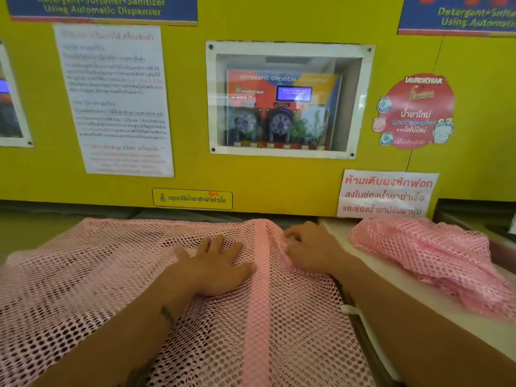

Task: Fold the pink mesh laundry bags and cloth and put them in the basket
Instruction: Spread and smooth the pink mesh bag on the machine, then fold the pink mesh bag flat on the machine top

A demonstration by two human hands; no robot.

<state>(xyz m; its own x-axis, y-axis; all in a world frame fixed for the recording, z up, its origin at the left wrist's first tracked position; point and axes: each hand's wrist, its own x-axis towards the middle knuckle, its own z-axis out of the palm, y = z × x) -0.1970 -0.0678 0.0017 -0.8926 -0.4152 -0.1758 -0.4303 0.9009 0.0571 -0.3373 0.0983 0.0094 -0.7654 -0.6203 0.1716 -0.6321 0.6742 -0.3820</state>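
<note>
A large pink mesh laundry bag (83, 289) lies spread flat over the top of a machine in front of me, with a denser pink band (258, 303) running down its middle. My left hand (220, 263) presses flat on the mesh just left of that band, fingers apart. My right hand (310, 247) rests at the bag's far right edge, its fingers curled into the mesh. A second pink mesh bag (430, 255) lies bunched in a heap on the white surface (391, 275) to the right. No basket is in view.
A yellow wall panel (279, 185) rises straight behind the machine top, carrying printed notices and a recessed chemical dispenser window (287, 101). A dark gap (363, 339) separates the machine top from the white surface on the right.
</note>
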